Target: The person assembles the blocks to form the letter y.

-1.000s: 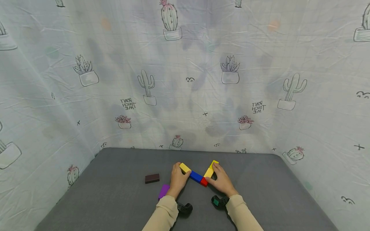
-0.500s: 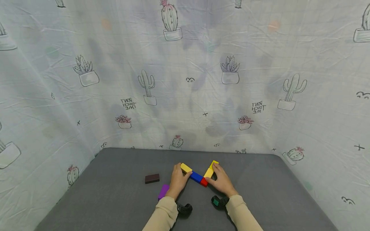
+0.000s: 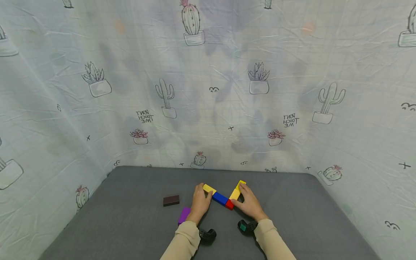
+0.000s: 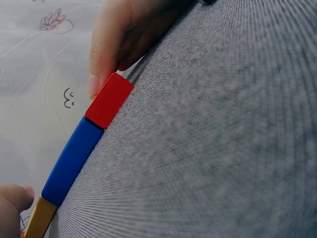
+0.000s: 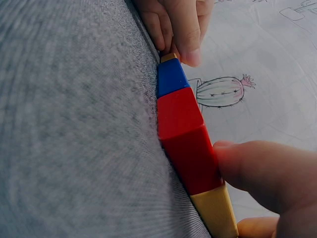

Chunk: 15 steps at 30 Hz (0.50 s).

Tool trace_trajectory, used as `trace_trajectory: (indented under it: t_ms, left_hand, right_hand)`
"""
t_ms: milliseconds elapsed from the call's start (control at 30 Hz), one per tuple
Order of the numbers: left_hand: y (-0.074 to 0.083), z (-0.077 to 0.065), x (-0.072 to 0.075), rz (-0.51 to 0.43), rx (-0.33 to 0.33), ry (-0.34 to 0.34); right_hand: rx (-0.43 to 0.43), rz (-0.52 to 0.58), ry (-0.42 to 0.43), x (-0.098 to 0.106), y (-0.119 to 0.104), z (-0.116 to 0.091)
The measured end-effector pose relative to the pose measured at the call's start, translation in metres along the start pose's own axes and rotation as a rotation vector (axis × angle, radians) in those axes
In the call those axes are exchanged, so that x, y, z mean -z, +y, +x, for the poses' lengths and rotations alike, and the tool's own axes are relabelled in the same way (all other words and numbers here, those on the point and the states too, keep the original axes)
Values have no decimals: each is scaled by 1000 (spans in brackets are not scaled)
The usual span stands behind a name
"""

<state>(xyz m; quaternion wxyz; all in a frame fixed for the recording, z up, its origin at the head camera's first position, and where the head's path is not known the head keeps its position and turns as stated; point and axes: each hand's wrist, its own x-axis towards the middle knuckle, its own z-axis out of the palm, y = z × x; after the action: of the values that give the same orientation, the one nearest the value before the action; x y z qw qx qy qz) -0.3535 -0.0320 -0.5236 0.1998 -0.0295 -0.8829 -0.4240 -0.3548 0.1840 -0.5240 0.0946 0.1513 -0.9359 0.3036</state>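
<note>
Building blocks lie end to end in a V on the table. The left arm has a yellow block (image 3: pixel 209 189) at its far end, then a blue block (image 3: pixel 220 198). A red block (image 3: pixel 229 204) makes the corner, and two yellow blocks (image 3: pixel 234 194) form the right arm. My left hand (image 3: pixel 200 203) holds the left yellow block, its thumb close to the blue joint. My right hand (image 3: pixel 250 204) spans the right arm, thumb against the red block (image 5: pixel 190 148) and fingers at the far yellow end. In the left wrist view the blue block (image 4: pixel 74 159) meets the red one.
A dark brown block (image 3: pixel 171 200) lies on the grey table (image 3: pixel 139 224) to the left. The purple block (image 3: pixel 184 215) is partly hidden by my left wrist. Black wrist devices (image 3: pixel 207 235) sit at both cuffs. A cactus-print curtain (image 3: pixel 208 108) hangs behind the table.
The left yellow block and my left hand have shifted slightly right. The left thumb has then drawn back left, off the blue block. My right hand has stayed put.
</note>
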Motion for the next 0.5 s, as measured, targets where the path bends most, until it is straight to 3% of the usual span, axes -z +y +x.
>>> trace_trajectory:
  t_ms: [500]
  left_hand:
    - [5, 4, 5, -127, 92, 9]
  right_hand:
    - [-10, 9, -22, 2, -1, 0]
